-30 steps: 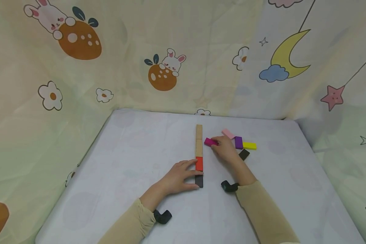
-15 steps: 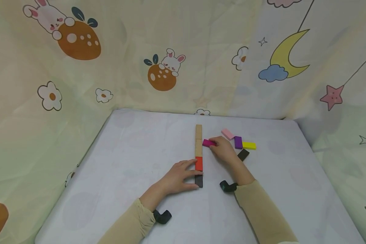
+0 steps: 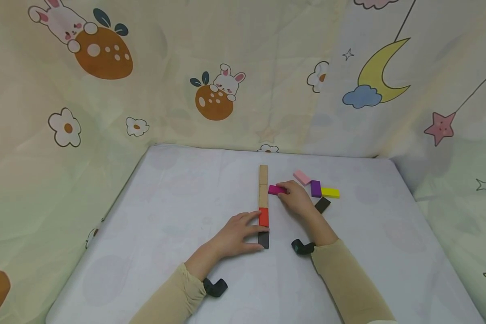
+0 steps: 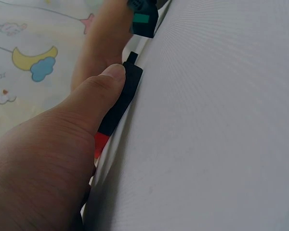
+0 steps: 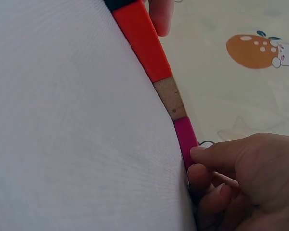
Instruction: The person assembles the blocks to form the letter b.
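we've got white tabletop [image 3: 186, 211], bunny-print cloth [image 3: 162, 67] around; left hand [image 3: 236, 236] spread on block row [image 3: 263, 200], right hand [image 3: 299, 198] pinching magenta block [image 3: 273, 190]; only right-wrist view shows dark spot [image 5: 174, 111] on tan block [image 5: 168, 94]

On the table [image 3: 166, 202], a row [image 3: 263, 195] of four blocks runs near to far. The left hand [image 3: 232, 235] reaches from the left over its near half. Right of its far half, the right hand [image 3: 297, 198] holds a block [image 3: 273, 189], its left end just beside the row. Farther right lie a far block [image 3: 302, 177], a middle block [image 3: 316, 189] at its near right, a right block [image 3: 330, 193] beside that, and a near block [image 3: 322, 205].
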A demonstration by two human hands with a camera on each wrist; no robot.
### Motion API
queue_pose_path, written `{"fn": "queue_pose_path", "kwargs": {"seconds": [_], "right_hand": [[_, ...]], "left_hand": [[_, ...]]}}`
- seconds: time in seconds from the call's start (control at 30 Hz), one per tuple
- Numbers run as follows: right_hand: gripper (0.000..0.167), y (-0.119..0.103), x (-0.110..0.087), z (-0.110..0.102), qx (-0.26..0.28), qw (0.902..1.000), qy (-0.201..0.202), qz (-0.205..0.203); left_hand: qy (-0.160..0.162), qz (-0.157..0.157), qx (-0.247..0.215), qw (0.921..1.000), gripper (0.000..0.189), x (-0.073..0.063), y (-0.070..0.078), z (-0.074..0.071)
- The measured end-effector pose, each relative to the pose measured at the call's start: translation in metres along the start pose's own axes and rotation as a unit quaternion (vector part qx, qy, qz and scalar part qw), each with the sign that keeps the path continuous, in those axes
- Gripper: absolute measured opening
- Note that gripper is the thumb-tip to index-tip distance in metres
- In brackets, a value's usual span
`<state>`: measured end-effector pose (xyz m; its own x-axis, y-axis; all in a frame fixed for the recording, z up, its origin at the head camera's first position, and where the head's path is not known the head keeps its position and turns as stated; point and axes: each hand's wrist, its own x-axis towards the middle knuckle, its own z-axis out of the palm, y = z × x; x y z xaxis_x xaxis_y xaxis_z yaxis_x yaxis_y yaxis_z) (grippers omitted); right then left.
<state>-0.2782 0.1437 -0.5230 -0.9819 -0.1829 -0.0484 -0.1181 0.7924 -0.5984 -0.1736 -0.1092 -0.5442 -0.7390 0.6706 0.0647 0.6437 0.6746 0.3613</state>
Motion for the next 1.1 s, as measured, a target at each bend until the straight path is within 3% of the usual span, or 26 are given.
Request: {"fn": "queue_pose_path", "kwargs": {"seconds": [0.4, 0.8, 1.1], "right_hand": [[0.04, 0.0, -0.001, 0.001, 0.022, 0.9997, -0.001, 0.008], [0.044, 0.003, -0.001, 0.0, 0.028, 0.9996, 0.002, -0.01], [0.047, 0.004, -0.023, -0.015, 0.037, 0.999, -0.017, 0.016]], "left_hand": [[-0.002, 0.001, 0.001, 1.0, 0.055, 0.0, 0.001, -0.003], [0.014, 0.016, 0.006, 0.9998, 0.054, -0.001, 0.0, -0.002], [0.008, 0.011, 0.002, 0.9999, 0.054, -0.001, 0.0, 0.0]]}}
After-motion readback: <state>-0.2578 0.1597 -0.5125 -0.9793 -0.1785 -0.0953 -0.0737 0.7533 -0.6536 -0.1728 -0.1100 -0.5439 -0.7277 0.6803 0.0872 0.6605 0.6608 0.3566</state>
